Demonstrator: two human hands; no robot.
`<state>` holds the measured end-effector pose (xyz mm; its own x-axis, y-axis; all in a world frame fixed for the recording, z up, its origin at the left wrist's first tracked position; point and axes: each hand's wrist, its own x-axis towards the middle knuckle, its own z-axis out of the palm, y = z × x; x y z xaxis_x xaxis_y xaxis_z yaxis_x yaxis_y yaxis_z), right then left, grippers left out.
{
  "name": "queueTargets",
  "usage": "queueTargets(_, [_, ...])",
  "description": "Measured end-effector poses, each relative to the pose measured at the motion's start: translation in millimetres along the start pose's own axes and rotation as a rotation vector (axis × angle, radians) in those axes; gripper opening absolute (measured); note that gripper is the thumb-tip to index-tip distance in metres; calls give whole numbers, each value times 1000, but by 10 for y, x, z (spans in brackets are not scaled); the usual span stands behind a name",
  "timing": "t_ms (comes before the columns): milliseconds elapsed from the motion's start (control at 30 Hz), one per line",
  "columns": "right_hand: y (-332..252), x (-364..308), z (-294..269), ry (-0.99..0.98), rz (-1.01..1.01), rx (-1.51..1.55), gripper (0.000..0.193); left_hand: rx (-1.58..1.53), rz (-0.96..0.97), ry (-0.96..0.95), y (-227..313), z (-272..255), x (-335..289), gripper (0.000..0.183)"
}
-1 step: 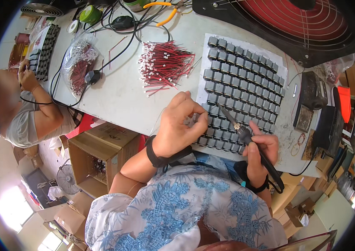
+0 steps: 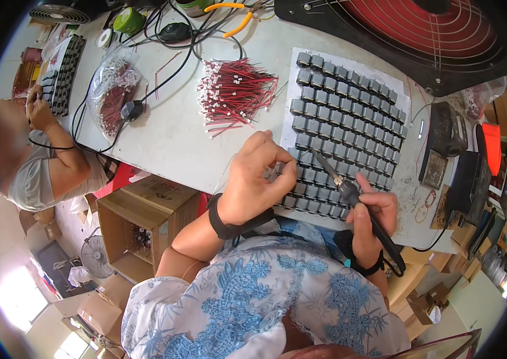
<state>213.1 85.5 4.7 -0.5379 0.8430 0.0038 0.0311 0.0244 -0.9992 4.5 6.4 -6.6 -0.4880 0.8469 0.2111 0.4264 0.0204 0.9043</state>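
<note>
My right hand is closed round the dark handle of a soldering iron. Its metal tip points up and left, over rows of small grey block-shaped parts with dark bases. These stand close together on a white sheet. At the left edge of the rows, my left hand pinches what looks like thin solder wire; a fine strand shows beside the hand. The fingers hide most of it. The iron's tip is near a block just right of my left fingertips; whether they touch, I cannot tell.
Red and black wires with white connectors lie heaped on the table, left of the blocks. Behind are a bag of wires, a black cable and orange-handled pliers. A large red fan stands far right. Another person works at left.
</note>
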Motion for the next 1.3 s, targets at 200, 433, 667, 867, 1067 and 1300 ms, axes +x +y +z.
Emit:
queueTargets(200, [-14, 2, -2, 3, 9, 20, 16, 12, -3, -13, 1, -3, -1, 8])
queueTargets(433, [10, 26, -11, -20, -83, 0, 16, -2, -17, -22, 6, -12, -2, 8])
queueTargets(667, [-44, -1, 27, 4, 19, -33, 15, 13, -25, -25, -15, -16, -11, 7])
queueTargets(867, [21, 3, -71, 43, -110, 15, 15, -14, -24, 28, 55, -9, 14, 8])
queueTargets(1067, [50, -26, -116, 33, -102, -16, 14, -3, -19, -48, 69, 89, 15, 8])
queueTargets(1300, [38, -27, -98, 29, -80, -16, 15, 7, -26, -52, 61, 96, 22, 8])
